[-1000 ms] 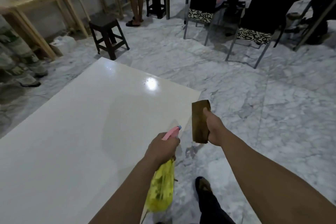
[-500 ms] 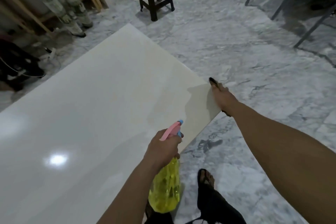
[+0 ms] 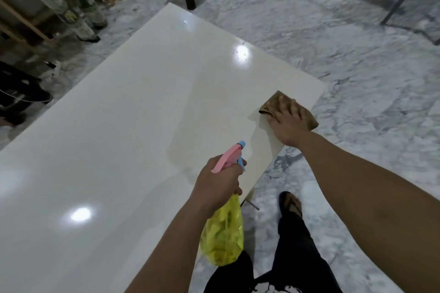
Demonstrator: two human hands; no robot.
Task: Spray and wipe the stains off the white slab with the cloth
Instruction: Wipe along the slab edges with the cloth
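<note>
Now flat on slab [image 3: 123,126] corner: cloth [image 3: 307,115], brought down under R hand [image 3: 287,121], fingers spread, pressing. L hand [image 3: 217,183] gripping spray bottle [image 3: 222,228], nozzle over slab.

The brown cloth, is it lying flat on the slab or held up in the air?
Flat: the right hand presses the brown cloth onto the white slab.

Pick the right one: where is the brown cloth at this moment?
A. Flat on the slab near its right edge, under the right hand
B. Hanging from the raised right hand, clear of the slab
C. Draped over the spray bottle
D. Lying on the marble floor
A: the cloth lies flat on the slab by its right edge, with the right hand spread on top of it.
</note>
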